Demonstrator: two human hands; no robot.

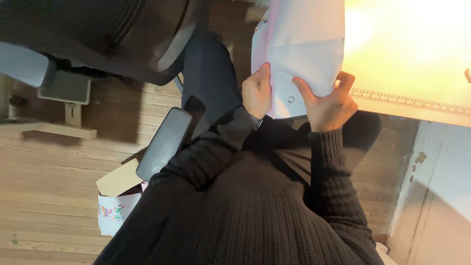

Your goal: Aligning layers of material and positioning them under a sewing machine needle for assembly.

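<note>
The counter (417,105) carries a pale sheet (304,44) whose long axis runs twelve to six over its near edge. The left hand (256,92) pinches the sheet's seven o'clock edge; the right hand (327,100) clamps its five o'clock corner, both equally near.

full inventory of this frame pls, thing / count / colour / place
fabric piece: 1, white with pink edge, over the table edge, held in both hands
snap button: 1, silver, on the fabric's lower corner
table: 1, brightly lit, upper right
ruler strip: 1, pale, along the table edge
chair armrest: 1, grey, centre left
cardboard box: 1, brown and white, on the wooden floor
left hand: 1, gripping the fabric
right hand: 1, gripping the fabric
</note>
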